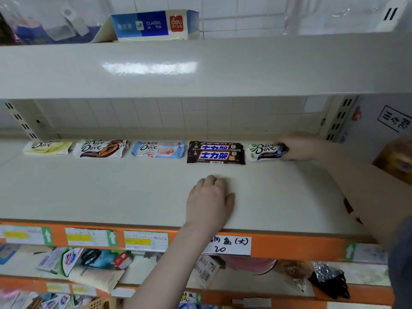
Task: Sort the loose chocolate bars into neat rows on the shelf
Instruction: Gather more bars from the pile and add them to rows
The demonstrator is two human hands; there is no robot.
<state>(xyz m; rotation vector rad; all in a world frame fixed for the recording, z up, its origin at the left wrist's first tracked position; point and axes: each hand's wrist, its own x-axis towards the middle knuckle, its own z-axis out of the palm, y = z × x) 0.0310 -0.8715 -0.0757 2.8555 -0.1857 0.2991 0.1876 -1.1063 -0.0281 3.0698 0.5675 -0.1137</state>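
The dark Dove bar [265,151] is being pinched by the right hand [297,147] and should be squared beside the Snickers [215,156]; the left hand [209,200] is being rested flat, fingers relaxed.

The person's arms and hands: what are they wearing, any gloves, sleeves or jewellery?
Both hands are bare, with no gloves. The left hand shows no ring, watch or bracelet, and its forearm is uncovered down to the bottom edge of the picture. The right hand also shows no jewellery on the part that can be seen; its forearm is bare, and a dark grey-blue sleeve starts near the right edge.
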